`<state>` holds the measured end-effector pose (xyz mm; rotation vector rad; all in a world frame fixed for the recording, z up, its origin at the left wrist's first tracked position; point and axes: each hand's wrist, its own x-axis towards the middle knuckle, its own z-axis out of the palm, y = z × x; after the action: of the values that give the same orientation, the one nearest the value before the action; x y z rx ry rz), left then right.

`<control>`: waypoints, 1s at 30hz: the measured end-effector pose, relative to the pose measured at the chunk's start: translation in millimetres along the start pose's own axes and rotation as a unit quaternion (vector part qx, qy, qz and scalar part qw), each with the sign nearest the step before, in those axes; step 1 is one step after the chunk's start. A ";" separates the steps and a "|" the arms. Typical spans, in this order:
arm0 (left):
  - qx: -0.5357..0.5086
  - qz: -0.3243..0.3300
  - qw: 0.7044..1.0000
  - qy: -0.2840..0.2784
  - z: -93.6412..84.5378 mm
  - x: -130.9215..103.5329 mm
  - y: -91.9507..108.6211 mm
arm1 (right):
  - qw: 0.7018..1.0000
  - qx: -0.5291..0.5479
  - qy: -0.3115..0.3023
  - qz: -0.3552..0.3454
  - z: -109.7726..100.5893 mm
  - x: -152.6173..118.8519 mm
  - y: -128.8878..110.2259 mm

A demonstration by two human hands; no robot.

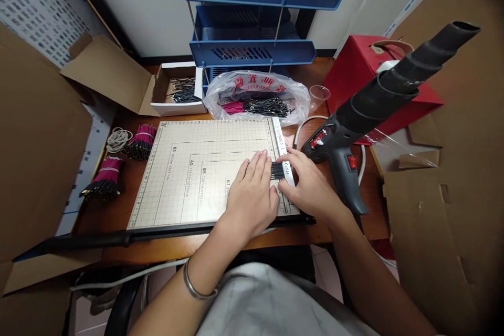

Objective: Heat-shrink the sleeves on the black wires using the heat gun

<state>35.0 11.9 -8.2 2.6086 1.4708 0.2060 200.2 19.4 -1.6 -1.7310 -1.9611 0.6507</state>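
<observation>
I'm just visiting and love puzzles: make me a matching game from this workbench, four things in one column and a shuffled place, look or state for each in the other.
Things
1. left hand
2. gun-shaped tool
3. metal bracelet
4. clear plastic bag

Descriptions
A. around the left forearm
B. has pink and black pieces inside
C. palm down over the cutting board
D. dark, with a red switch

Pairs: 1-C, 2-D, 3-A, 4-B

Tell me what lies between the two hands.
Between the left hand and the right hand, the head view shows a row of thin black strands and part of the white strip marked Cutter.
</observation>
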 end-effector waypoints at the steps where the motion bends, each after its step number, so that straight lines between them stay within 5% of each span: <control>1: 0.001 -0.002 1.000 -0.002 -0.3 0.0 0.1 | 1.000 -0.002 -0.004 0.004 -0.3 0.0 -0.2; 30: -0.008 -0.002 1.000 0.009 4.1 -0.4 1.6 | 0.993 0.101 -0.009 0.052 12.1 -1.0 -1.9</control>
<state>36.9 10.5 -11.9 2.5974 1.4733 0.2399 191.5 17.5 -10.0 -1.7155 -1.7579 0.8735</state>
